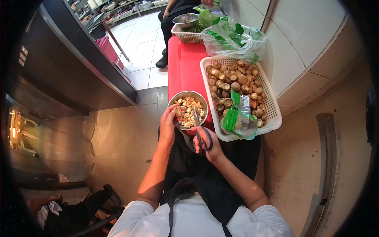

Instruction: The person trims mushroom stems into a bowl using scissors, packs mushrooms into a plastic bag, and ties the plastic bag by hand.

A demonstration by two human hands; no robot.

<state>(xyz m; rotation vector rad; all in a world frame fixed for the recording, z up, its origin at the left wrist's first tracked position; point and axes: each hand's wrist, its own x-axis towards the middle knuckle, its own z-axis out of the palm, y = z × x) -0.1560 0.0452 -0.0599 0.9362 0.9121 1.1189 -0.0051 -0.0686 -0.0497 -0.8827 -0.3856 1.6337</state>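
Note:
My right hand [208,145] is wrapped round the black handles of a pair of scissors [204,136]. Their blades point away from me over a metal bowl [206,102]. Light cut pieces, probably mushroom stems [190,106], fill much of this bowl, with some reddish bits among them. At the bowl's left rim, my left hand [168,120] pinches a brown mushroom [178,112]. To the right, a white perforated basket [272,98] holds many brown mushrooms [235,85]. A clear and green plastic bag [239,118] lies on its near end.
A red box-like surface [182,67] supports the basket. Farther back are a bag of greens [235,38], a second basket [189,37] and a small metal bowl [185,19]. Another person [170,31] sits beyond. A tiled wall [300,35] stands right; another person's leg [92,203] shows lower left.

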